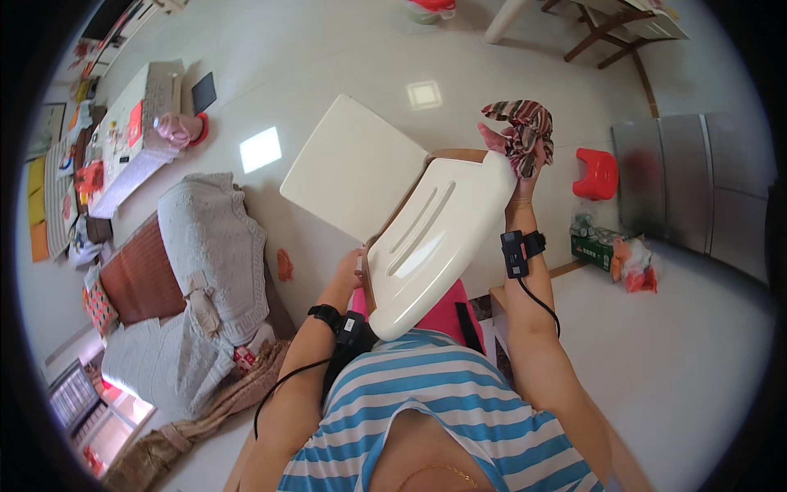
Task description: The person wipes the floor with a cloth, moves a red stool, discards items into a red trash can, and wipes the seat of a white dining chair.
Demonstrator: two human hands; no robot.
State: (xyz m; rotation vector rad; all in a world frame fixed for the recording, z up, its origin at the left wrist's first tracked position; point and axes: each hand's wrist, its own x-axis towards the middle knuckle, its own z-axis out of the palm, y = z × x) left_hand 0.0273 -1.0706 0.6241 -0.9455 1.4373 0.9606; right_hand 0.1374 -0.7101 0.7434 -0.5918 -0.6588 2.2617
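Observation:
In front of me is a cream-white chair with a glossy slotted backrest [439, 230], a flat seat [353, 166] and brown trim along the frame. Its backrest lies nearest to my body, and the seat extends away towards the far left. My left hand [353, 269] grips the brown side edge of the backrest, some fingers hidden behind it. At the opposite end, my right hand [529, 150] has a striped cloth [530, 123] bunched in it, against the backrest's far corner. The chair's legs are hidden.
A red plastic stool [596, 174] and a green carton [593, 247] stand at right, near a grey refrigerator [673, 184]. On the left are a sofa with a grey cover [212, 246] and a pink thermos jug [178, 129]. An orange item [284, 265] lies on the floor.

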